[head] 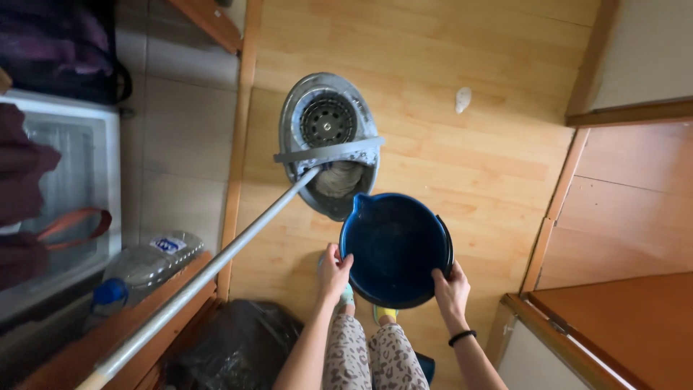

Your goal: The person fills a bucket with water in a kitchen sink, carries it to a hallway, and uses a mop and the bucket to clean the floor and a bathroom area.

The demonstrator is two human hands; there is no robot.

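Two hands on one bucket, and that is where the action sits. Starting from the left: a white chest with a red strap (72,225) lies by the wall, a big clear water bottle (148,266) with a blue cap lies on its side beside it, and a black bag (234,347) slumps at the bottom. A long grey mop handle (209,269) runs diagonally up from the lower left corner into the grey mop bucket (328,144), where the mop head rests in the near compartment, just beside the round spinner basket.

Moving across, the left hand (333,273) is curled over the near left rim of the blue bucket (397,249), fingers closed on the edge. The right hand (451,290), with a black band at the wrist, grips the lower right rim the same way. The blue bucket is held above the wooden floor (447,166), tipped with its spout toward the mop bucket and nearly touching it. Its inside looks dark; water inside cannot be told. By the look of it, pouring is lined up but no stream shows yet.
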